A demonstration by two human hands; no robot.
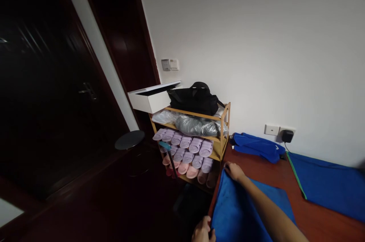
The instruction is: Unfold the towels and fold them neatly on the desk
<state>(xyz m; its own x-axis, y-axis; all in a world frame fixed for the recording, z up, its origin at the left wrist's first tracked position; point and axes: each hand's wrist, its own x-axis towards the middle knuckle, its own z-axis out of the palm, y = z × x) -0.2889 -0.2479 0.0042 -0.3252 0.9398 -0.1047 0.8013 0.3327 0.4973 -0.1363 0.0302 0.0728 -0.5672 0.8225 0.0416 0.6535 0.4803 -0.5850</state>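
Note:
A blue cloth (236,211) lies over the left end of a red-brown table (273,175), at the bottom of the view. At its far left corner, the fingers of my right hand (235,172) are closed on the cloth's edge, with my forearm reaching across it from the lower right. Lower down, my left hand (203,230) is closed at the near part of the same left edge, partly cut off by the frame. Between the two hands the edge runs nearly straight. Beyond my right hand is a folded deep-blue cloth (258,147).
At right lies another blue cloth with green edging (327,185). A black plug (287,135) sits in the wall socket. Left of the table, a wooden rack (221,139) holds several slippers (186,142), a black bag (194,99) and a white box (151,101). Nearby stands a round stool (129,139).

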